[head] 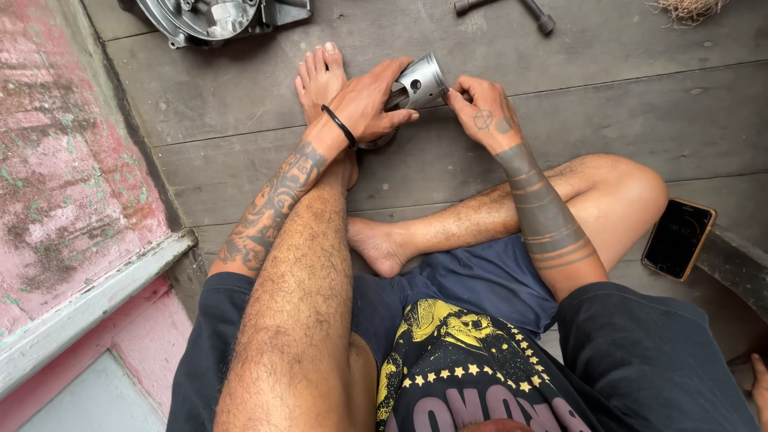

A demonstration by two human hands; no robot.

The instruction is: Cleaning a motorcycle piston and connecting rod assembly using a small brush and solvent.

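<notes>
Paint, pink and peeling, covered the wall (56,160) at the far left, and a grey ledge (88,300) ran under it. At the top edge, a bit to the right, lay a metal engine cover (212,16) on the grey wooden floor (624,104). Below it the person's foot (320,76) rested flat on the boards, toes pointing away.

Next came the left hand (368,104), with a black band (339,126) around the wrist and a tattooed forearm behind it. This hand was closed around the lower, open end of a silver metal piston (418,82); the thumb lay across the near side and the fingers wrapped over the top. The piston stood tilted, its closed crown pointing up and to the right, and it sat just above the foot, between both hands. Most of its skirt was hidden inside the left grip, while the crown and a round side hole stayed visible.

The right hand (482,112) touched the crown side of the piston with its fingertips pinched together; whether something small was held between them I could not tell. Farther right, at the top, a dark T-shaped wrench (538,14) lay on the floor. A phone (678,238) with a dark screen lay beside the bent right knee, well apart from the hands.
</notes>
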